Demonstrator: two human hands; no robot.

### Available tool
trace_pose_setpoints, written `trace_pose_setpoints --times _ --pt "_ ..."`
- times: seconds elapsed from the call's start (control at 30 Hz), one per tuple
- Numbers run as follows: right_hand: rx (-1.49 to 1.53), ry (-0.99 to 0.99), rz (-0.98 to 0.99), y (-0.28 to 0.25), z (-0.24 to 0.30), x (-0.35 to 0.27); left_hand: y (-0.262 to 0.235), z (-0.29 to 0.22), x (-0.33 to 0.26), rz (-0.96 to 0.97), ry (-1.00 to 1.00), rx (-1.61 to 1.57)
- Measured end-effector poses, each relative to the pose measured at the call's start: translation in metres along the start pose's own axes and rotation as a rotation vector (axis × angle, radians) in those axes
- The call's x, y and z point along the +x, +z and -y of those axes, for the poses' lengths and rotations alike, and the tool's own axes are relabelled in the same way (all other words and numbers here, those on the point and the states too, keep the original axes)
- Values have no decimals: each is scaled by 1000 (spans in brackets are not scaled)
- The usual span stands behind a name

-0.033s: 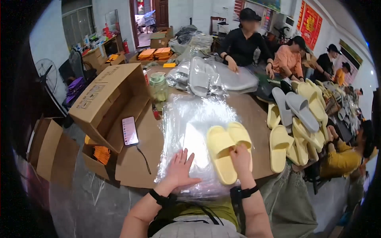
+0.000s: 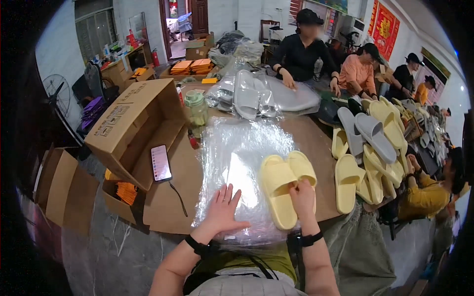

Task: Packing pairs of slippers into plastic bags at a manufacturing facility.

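A pair of pale yellow slippers [image 2: 281, 185] lies side by side on a stack of clear plastic bags [image 2: 242, 163] spread over the brown table [image 2: 316, 143]. My right hand [image 2: 302, 197] grips the slippers at their near inner edge. My left hand [image 2: 223, 209] rests flat on the plastic bags, fingers spread, to the left of the slippers.
A phone [image 2: 161, 163] with a cable lies on an open cardboard box [image 2: 133, 128] at left. More yellow and grey slippers [image 2: 375, 143] are heaped at right. Bagged grey slippers [image 2: 252, 96] lie further back. Several people work along the far and right sides.
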State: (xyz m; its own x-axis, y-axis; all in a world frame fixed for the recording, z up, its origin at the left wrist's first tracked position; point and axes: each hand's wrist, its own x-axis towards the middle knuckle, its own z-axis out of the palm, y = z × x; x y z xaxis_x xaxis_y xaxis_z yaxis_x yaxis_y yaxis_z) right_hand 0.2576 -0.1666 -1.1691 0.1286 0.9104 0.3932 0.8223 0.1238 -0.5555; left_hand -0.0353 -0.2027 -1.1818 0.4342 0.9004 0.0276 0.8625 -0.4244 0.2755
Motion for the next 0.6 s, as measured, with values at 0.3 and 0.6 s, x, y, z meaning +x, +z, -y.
trace_pose_setpoints --times 0.3,0.6 --pt "517 207 -350 -77 -48 -84 -25 -39 -8 -42 295 -35" --pt "527 285 -339 -109 -43 -132 -10 -32 32 26 244 122"
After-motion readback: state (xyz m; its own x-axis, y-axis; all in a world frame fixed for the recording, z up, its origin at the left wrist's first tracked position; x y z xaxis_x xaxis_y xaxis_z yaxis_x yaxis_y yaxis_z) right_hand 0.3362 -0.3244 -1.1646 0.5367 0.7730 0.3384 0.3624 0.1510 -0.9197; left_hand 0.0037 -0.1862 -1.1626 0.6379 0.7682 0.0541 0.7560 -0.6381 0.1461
